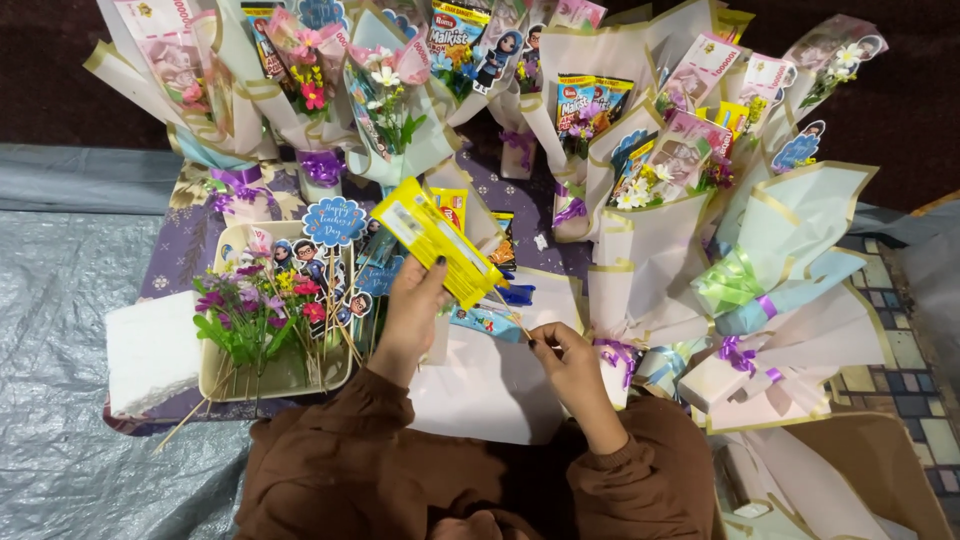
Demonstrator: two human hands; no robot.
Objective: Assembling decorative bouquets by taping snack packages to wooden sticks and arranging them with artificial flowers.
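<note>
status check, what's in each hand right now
Left hand grips yellow snack packet. Right hand pinches thin skewer under it. Finished bouquets crowd around.

1. Person is wearing a brown long-sleeved top; fabric is looking soft and is bunching in folds.
2. Left sleeve (330, 455) is running down to the wrist, ending in a gathered cuff, creases showing along the forearm.
3. Right sleeve (650, 470) is showing the same brown, its cuff ribbed and sitting snug at the wrist.
4. Left hand (412, 310) is bare, no glove; nails are looking dark-painted, one dark nail showing at the thumb tip.
5. Right hand (570, 362) is bare too; a dark nail is showing on one fingertip.
6. No rings, watch or bracelets are showing on either wrist.
7. Brown cloth is filling the bottom middle of the view between both sleeves.
</note>
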